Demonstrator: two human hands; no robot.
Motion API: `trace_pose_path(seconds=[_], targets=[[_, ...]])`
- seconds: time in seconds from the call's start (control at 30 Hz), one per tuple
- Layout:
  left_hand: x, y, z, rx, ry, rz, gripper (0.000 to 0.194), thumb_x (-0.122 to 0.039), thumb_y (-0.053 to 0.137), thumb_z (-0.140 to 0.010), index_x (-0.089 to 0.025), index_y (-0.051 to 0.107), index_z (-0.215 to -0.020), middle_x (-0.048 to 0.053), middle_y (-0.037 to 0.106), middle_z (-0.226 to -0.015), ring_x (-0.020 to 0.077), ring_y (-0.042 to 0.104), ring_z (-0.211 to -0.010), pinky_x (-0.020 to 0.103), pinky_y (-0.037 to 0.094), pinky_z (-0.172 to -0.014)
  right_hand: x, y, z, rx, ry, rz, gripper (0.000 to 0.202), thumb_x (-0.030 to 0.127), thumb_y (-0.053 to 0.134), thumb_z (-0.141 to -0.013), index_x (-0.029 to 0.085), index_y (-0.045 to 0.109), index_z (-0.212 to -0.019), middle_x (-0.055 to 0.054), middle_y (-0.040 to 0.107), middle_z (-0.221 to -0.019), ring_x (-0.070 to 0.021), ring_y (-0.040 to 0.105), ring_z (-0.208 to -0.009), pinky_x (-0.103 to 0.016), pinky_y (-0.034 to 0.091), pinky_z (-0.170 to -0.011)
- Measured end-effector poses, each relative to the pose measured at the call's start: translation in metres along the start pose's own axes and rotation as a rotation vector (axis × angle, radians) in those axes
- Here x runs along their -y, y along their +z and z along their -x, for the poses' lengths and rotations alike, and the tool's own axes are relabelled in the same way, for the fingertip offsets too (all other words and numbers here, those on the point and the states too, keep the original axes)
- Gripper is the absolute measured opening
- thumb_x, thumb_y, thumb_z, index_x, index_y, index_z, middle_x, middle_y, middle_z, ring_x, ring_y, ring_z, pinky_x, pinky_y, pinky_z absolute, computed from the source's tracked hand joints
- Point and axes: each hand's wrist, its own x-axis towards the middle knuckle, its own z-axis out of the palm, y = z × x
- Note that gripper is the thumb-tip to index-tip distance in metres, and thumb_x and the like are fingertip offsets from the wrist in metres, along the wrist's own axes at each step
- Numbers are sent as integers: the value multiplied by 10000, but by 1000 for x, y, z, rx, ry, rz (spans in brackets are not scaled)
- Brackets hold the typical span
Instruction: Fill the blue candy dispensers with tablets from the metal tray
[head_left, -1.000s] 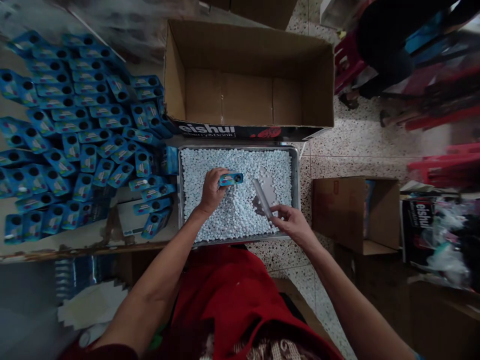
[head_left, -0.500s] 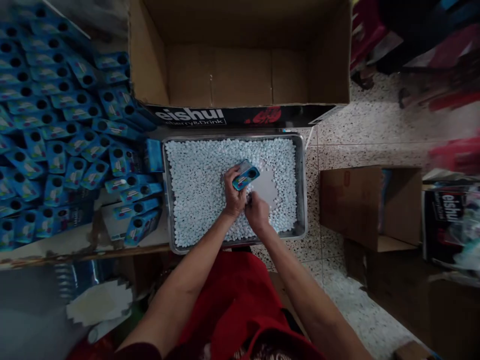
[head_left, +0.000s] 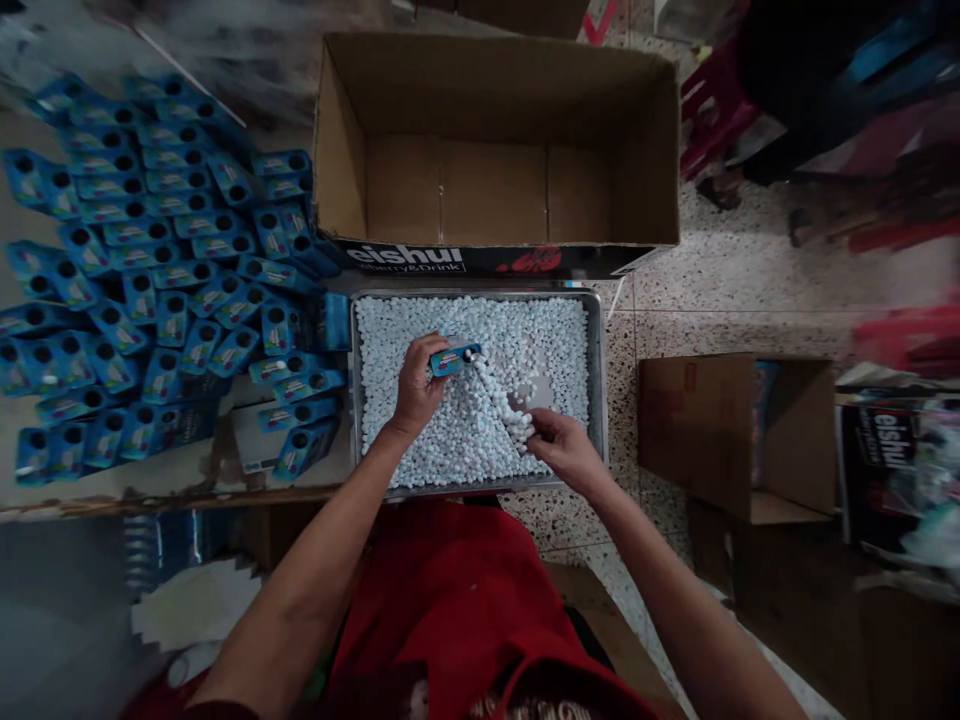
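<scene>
My left hand (head_left: 421, 385) grips a small blue carton (head_left: 448, 362) with a round hole at its right end, tilted above the metal tray (head_left: 602, 380). White pellets (head_left: 420, 430) fill most of that tray. My right hand (head_left: 564, 446) is closed low over the tray's right side, thumb and fingers together. A heap of pellets lies at its fingertips, and whatever the fingers hold is hidden under it. A trail of pellets runs from the carton's hole down to this heap. Part of the grey tray bottom shows beside it.
Many blue cartons (head_left: 180, 215) with round holes stand on the table (head_left: 150, 485) at left. A large open cardboard box (head_left: 495, 190) sits behind the tray. Another cardboard box (head_left: 697, 430) lies at right on the speckled floor (head_left: 720, 290). Part of a person (head_left: 795, 90) shows far right.
My left hand and its carton have moved left and the carton has turned more level. My right hand has moved right and down, away from the carton. The camera view has shifted.
</scene>
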Motion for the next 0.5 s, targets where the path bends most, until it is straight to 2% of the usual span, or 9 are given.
trace_pose_path(seconds=[0.13, 0.3, 0.5], targets=[[-2, 0, 5, 6, 35, 22, 289, -177, 624, -907, -259, 588, -1182, 75, 621, -1240, 255, 563, -1295, 479, 443, -1132, 35, -11, -3, 71, 85, 83, 182, 193, 578, -681, 173, 699, -815, 30, 589, -655, -118, 513, -603, -226, 368, -546], [4, -5, 11, 34, 4, -4, 356, -99, 615, -860, -273, 594, -1170, 79, 582, -1321, 264, 502, -1370, 506, 426, -1158, 70, -13, -3, 115, 266, 82, 266, 192, 614, -679, 151, 728, -916, 25, 610, -590, -94, 473, -457, -226, 362, -448], [9, -8, 16, 53, -21, 13, 296, -150, 622, -893, -282, 600, -1156, 74, 576, -1320, 255, 503, -1356, 524, 426, -1152, 98, -7, -3, 121, 341, 92, 237, 169, 688, -690, 145, 742, -920, 12, 624, -543, -92, 487, -414, -222, 375, -415]])
